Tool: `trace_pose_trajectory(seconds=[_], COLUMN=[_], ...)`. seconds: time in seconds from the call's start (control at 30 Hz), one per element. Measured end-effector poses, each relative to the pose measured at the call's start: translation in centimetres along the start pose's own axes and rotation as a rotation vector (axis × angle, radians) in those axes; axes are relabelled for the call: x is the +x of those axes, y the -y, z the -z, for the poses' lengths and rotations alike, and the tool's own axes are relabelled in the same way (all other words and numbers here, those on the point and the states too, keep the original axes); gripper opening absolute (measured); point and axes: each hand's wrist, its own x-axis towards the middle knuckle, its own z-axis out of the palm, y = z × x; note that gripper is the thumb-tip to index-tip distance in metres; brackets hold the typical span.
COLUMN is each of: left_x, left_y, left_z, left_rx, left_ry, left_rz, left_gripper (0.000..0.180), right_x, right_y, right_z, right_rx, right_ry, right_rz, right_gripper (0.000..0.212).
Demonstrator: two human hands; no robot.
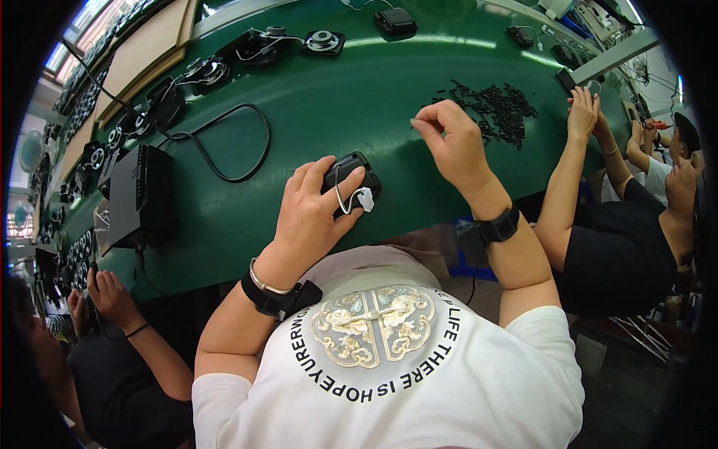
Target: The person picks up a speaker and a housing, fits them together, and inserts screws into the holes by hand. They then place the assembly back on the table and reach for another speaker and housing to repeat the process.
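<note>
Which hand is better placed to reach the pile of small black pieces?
Probably the right hand: it's nearer the pile, while the left hand holds the black box.

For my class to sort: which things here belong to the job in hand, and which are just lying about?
Apparently in use:
black device with white connector, in the left hand
small black parts, piled near the right hand

Apparently lying about:
black cable loop
black box
black unit, far side
</note>
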Motion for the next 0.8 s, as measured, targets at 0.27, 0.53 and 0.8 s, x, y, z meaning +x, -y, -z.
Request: trace_pose_trajectory(seconds=[0.27, 0.53, 0.8], left_x=[-0.1, 0.0, 0.0], left_y=[-0.1, -0.1, -0.1], left_z=[-0.1, -0.2, -0.1], left_rx=[0.003, -0.012, 0.003], left_ry=[-0.027, -0.016, -0.002], left_rz=[-0.022, -0.031, -0.009], left_gripper=[0.055, 0.056, 0.054], right_x=[0.2, -0.5, 1.0], right_y=[3.6, 3.3, -2.7], right_z=[-4.2, -4.1, 1.3], right_rx=[0.021, -0.052, -0.201], right_ry=[0.118, 0.173, 0.069], right_rz=[0.371, 0.426, 0.079], right_gripper=[0.013, 0.014, 0.009])
